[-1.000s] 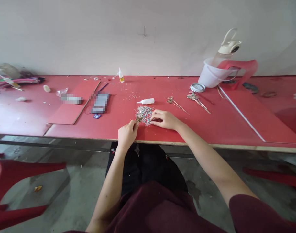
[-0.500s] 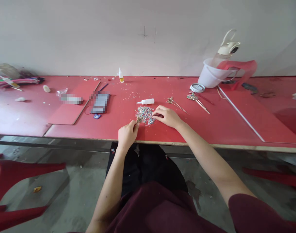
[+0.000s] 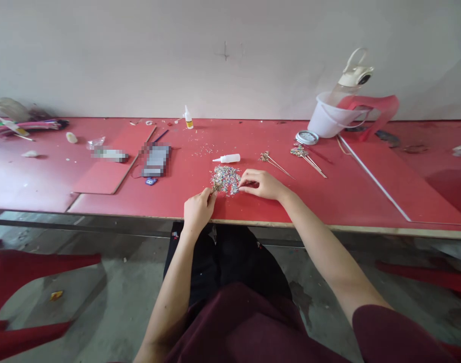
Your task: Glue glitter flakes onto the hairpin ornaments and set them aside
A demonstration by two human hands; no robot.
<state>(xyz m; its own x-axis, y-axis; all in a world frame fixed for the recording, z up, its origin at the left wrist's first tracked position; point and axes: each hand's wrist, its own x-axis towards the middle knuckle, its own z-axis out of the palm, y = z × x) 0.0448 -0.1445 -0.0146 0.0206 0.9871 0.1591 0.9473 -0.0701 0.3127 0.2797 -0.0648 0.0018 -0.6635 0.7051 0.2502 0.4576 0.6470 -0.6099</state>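
Gold ornament [image 3: 216,187] sits pinched in the left hand [image 3: 198,205].

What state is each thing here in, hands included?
Bead pile: loose, spread out
Left hand: pinching gold ornament
Right hand: fingers bent at pile's right edge; grip unclear
White squeeze bottle: lying sideways
Yellow-labelled bottle: upright
White bucket: upright, water bottle tilted inside
Hairpins: lying down

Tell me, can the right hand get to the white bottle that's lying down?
Probably yes: the white bottle lies on the red table just past the pile of sparkly bits, close to the right hand, and nothing seems to stand between them. I can't tell if that hand holds something.
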